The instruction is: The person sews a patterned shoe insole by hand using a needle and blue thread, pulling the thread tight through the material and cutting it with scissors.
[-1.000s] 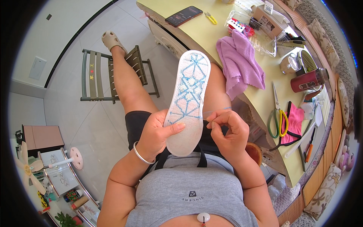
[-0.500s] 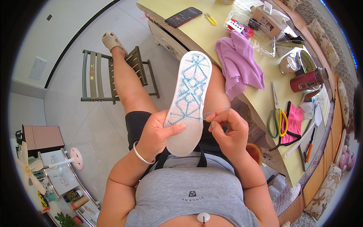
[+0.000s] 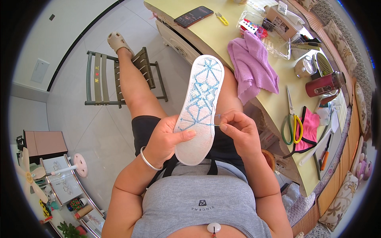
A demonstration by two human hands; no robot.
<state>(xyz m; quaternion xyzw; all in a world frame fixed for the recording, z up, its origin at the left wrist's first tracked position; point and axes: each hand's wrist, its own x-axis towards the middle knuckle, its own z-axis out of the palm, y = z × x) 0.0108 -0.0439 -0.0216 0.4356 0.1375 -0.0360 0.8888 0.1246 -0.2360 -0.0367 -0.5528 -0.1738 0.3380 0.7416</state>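
A white insole (image 3: 195,144) is held up in front of my lap, its toe end pointing away from me. Blue stitching in crossing diagonal lines covers its upper part, while the heel end nearest me is plain. My left hand (image 3: 166,137) grips the insole's left edge, thumb lying across the front and the other fingers behind. Close by the right edge, my right hand (image 3: 238,129) pinches a thin needle or taut thread that reaches the insole; it is too fine to tell which. A bit of blue thread shows by these fingertips.
On the yellow-topped table (image 3: 274,107) to my right lie a purple cloth (image 3: 254,67), scissors (image 3: 293,119), a phone (image 3: 193,17), yellow snips (image 3: 222,18) and a maroon flask (image 3: 323,84). A folding stool (image 3: 145,71) stands ahead left; a fan (image 3: 33,174) is at far left.
My right hand has moved slightly and its fingers have closed up nearer the insole's edge. The insole has shifted a little right. My left hand keeps its grip.
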